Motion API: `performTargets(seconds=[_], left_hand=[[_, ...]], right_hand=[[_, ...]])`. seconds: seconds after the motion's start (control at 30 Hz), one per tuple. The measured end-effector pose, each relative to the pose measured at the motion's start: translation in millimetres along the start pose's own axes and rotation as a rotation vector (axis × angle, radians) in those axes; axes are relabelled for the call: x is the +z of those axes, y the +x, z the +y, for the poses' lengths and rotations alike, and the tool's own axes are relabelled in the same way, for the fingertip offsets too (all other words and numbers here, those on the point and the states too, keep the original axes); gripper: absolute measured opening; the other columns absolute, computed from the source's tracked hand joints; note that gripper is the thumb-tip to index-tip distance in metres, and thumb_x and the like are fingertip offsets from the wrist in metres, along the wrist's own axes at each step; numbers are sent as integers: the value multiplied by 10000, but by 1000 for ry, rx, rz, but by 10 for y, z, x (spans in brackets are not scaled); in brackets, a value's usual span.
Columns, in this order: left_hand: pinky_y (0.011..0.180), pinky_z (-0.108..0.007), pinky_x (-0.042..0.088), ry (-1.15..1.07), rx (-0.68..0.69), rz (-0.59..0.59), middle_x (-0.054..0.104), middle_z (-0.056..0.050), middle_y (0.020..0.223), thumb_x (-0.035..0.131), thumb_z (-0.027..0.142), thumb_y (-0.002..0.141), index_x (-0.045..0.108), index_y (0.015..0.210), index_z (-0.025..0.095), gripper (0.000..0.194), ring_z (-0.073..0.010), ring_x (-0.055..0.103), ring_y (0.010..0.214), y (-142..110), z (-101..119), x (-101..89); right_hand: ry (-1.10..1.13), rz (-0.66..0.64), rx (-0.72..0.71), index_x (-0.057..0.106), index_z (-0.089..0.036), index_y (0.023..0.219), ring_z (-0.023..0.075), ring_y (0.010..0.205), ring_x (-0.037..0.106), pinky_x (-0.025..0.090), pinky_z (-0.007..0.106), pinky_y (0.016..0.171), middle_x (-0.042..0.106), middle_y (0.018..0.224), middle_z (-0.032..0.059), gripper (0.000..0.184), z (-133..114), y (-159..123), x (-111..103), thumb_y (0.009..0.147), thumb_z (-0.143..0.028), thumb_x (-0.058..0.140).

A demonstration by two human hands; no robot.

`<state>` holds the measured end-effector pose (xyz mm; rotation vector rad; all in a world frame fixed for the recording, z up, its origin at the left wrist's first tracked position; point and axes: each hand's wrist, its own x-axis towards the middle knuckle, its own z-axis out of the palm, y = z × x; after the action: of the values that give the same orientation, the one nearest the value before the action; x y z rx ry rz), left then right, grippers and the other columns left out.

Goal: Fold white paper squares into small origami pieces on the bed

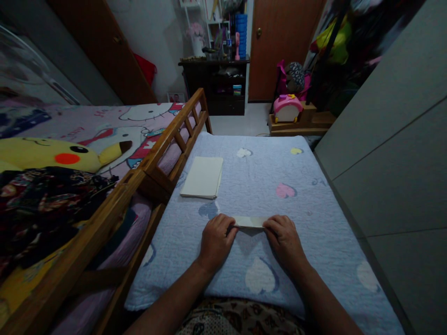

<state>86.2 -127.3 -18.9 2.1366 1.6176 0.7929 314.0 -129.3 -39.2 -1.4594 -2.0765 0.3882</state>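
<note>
A narrow strip of folded white paper [250, 222] stretches between my two hands, just above the blue bedspread [251, 181]. My left hand [217, 239] pinches its left end between thumb and fingers. At the opposite end, my right hand [284, 237] grips the paper the same way. The fingers partly hide both ends of it. Farther off to the left, a stack of white paper sheets [202, 177] lies flat on the bedspread, apart from both hands.
A wooden bed rail [167, 144] runs along the left, with a yellow plush toy [52, 153] and dark patterned cloth [45, 209] beyond it. Pale cabinet panels [391, 177] border the right side. A dark cabinet [216, 88] and a pink toy case [287, 109] stand at the back.
</note>
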Motion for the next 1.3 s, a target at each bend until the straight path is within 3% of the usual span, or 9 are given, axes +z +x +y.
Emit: performTargets(seconds=[0.4, 0.73, 0.97, 1.3], left_hand=[[750, -317, 450, -6, 160, -66, 630, -33, 848, 633, 167, 896, 683, 869, 201, 66, -198, 549, 834, 31, -127, -21], [770, -339, 441, 129, 173, -186, 613, -51, 888, 562, 187, 936, 618, 855, 191, 98, -219, 524, 865, 125, -115, -38], [774, -356, 421, 170, 258, -174, 610, -53, 845, 517, 208, 958, 618, 833, 195, 162, -222, 517, 832, 108, -155, -21], [775, -349, 430, 1, 135, -188, 636, -46, 857, 585, 190, 906, 646, 820, 197, 105, -212, 547, 852, 151, -164, -66]], right_hand=[[-11, 33, -30, 710, -238, 958, 227, 884, 513, 381, 378, 790, 647, 911, 56, 162, -26, -11, 3, 938, -198, 555], [-20, -28, -1, 719, -242, 886, 220, 849, 513, 373, 380, 778, 662, 856, 41, 159, -37, 62, -30, 951, -244, 575], [-31, -17, -33, 717, -241, 882, 224, 852, 521, 376, 388, 792, 678, 847, 42, 150, -49, 67, -48, 947, -240, 582], [-24, 14, 40, 690, -229, 844, 224, 856, 522, 394, 379, 783, 648, 857, 46, 126, 3, 58, -20, 917, -221, 587]])
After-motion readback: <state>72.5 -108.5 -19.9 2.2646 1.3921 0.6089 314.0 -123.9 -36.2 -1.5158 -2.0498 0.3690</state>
